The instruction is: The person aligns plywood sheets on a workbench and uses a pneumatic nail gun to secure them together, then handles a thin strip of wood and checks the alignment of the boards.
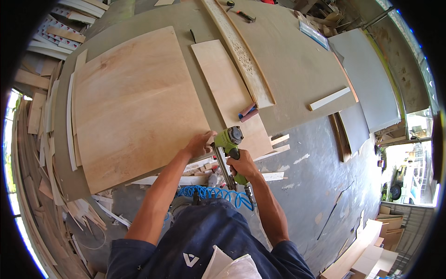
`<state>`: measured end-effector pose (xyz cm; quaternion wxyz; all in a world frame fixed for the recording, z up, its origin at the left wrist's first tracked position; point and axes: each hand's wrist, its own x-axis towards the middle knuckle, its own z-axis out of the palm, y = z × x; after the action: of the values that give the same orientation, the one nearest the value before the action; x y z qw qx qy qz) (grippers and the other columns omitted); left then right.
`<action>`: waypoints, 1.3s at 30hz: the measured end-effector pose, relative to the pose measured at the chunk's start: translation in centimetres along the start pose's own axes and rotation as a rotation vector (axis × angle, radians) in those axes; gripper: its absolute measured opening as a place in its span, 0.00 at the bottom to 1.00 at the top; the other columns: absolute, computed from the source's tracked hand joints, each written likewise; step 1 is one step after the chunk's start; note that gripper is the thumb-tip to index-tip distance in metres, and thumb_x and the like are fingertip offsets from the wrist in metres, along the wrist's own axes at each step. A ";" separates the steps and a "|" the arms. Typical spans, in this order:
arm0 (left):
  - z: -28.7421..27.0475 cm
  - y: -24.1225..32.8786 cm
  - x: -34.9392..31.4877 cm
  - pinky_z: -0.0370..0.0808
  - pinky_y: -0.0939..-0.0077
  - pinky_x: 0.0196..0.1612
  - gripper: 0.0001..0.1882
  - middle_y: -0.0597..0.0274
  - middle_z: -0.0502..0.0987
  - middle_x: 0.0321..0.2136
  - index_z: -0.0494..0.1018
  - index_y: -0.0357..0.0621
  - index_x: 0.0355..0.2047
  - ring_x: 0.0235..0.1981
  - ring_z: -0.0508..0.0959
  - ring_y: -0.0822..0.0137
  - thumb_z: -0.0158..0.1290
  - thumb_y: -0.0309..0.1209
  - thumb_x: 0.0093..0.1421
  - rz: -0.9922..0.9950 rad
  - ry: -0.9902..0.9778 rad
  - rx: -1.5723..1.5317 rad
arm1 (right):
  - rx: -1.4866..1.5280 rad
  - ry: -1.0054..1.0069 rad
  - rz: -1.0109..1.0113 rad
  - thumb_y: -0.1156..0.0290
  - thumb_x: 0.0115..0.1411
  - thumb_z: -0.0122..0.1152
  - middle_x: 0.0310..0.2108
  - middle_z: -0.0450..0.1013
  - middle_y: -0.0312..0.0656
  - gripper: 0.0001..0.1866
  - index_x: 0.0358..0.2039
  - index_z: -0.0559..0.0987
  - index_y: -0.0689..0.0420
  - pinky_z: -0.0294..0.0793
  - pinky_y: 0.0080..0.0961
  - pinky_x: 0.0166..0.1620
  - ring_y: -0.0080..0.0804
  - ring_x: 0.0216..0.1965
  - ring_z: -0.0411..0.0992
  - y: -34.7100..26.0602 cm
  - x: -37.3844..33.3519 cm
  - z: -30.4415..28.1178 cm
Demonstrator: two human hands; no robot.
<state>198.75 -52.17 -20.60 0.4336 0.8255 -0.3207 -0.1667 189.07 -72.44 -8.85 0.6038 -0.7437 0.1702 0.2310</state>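
Note:
A green nail gun (228,137) with a black cap and a long metal magazine is held in my right hand (242,164), which is wrapped round its handle. The nose of the gun points left, close to the near right corner of a large plywood panel (139,107). At that corner is my left hand (200,144), its fingers curled in beside the nose; what they pinch is hidden. A coiled blue air hose (216,191) hangs below the gun, in front of my waist.
Right of the panel lies a narrow plywood strip (227,81) with a reddish-blue roll (248,113) on it. Beyond are a long wooden tray (241,51), a hammer (246,17), and a white strip (330,98). Wood offcuts (35,116) crowd the left; scraps litter the floor.

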 end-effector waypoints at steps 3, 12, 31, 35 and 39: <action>0.0 -0.1 -0.2 0.74 0.61 0.34 0.34 0.48 0.76 0.37 0.62 0.45 0.54 0.34 0.78 0.50 0.58 0.17 0.44 0.030 0.016 -0.016 | 0.046 -0.021 0.017 0.77 0.50 0.58 0.16 0.68 0.39 0.06 0.25 0.73 0.67 0.68 0.25 0.15 0.25 0.12 0.68 -0.7 -0.3 0.0; -0.9 1.6 0.0 0.73 0.57 0.45 0.33 0.51 0.75 0.44 0.63 0.46 0.51 0.44 0.75 0.47 0.59 0.17 0.43 -0.131 -0.070 -0.104 | 0.010 -0.012 0.002 0.78 0.51 0.60 0.16 0.68 0.37 0.04 0.25 0.74 0.65 0.66 0.21 0.14 0.23 0.12 0.67 -1.0 -0.2 -0.1; -0.1 0.5 -0.1 0.72 0.60 0.45 0.40 0.48 0.75 0.43 0.61 0.40 0.56 0.40 0.76 0.50 0.66 0.22 0.41 -0.154 -0.048 -0.021 | 0.022 -0.016 -0.031 0.75 0.51 0.57 0.15 0.68 0.39 0.06 0.22 0.73 0.65 0.68 0.25 0.16 0.25 0.13 0.68 -1.1 1.0 -0.5; -0.3 0.6 0.1 0.73 0.61 0.43 0.41 0.48 0.76 0.41 0.61 0.37 0.57 0.37 0.77 0.52 0.66 0.22 0.41 -0.165 -0.084 -0.022 | -0.002 -0.028 -0.012 0.76 0.51 0.58 0.16 0.68 0.38 0.06 0.23 0.73 0.65 0.69 0.24 0.16 0.24 0.12 0.67 -1.5 1.4 -0.1; -0.7 1.1 0.3 0.74 0.62 0.41 0.41 0.47 0.77 0.39 0.61 0.35 0.57 0.34 0.78 0.53 0.65 0.21 0.40 -0.194 -0.109 -0.078 | -0.043 -0.048 -0.016 0.76 0.52 0.58 0.16 0.68 0.37 0.05 0.25 0.74 0.64 0.68 0.22 0.15 0.23 0.12 0.67 -1.0 1.9 -0.3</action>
<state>198.92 -52.46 -19.30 0.4293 0.8247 -0.2556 -0.2649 191.25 -72.51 -9.02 0.5932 -0.7522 0.1447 0.2476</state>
